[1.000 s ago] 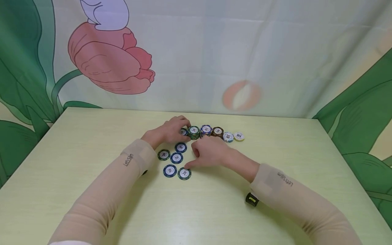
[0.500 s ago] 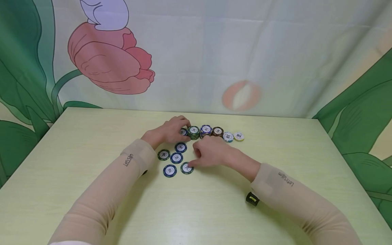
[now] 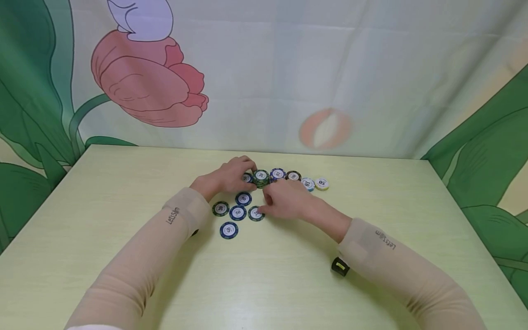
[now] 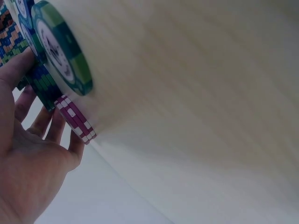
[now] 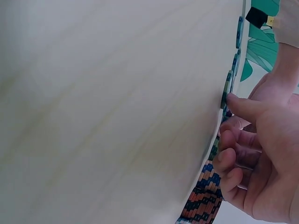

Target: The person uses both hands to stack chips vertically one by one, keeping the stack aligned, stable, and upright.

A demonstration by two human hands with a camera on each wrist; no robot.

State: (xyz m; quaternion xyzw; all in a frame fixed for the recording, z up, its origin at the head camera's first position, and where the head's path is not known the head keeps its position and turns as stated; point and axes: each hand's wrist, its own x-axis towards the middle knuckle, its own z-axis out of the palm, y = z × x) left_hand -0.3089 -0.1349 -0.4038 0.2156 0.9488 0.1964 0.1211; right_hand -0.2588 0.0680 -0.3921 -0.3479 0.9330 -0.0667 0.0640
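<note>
Poker chips lie in the middle of the table. At the back row, my left hand [image 3: 233,174] spans a dark blue chip stack [image 4: 44,86], thumb in front and fingers behind. A green chip stack [image 3: 261,178] stands beside it. In the left wrist view a purple chip stack [image 4: 74,119] is near the outer fingers; the hand hides it in the head view. My right hand [image 3: 286,198] presses its straight thumb onto a flat green chip [image 3: 255,214]. Its other fingers bend loosely in front of the row, as the right wrist view shows.
Blue-purple [image 3: 278,174], brown [image 3: 294,176], light blue [image 3: 307,184] and yellow [image 3: 321,184] chips continue the row rightward. Several loose chips, among them a blue chip [image 3: 228,230] and another green chip [image 3: 220,208], lie in front. A printed curtain [image 3: 264,82] hangs behind the table [image 3: 288,284].
Under the right thumb, the green chip has slid away from the person and slightly right, coming beside a loose blue chip. The left hand has stayed in place.
</note>
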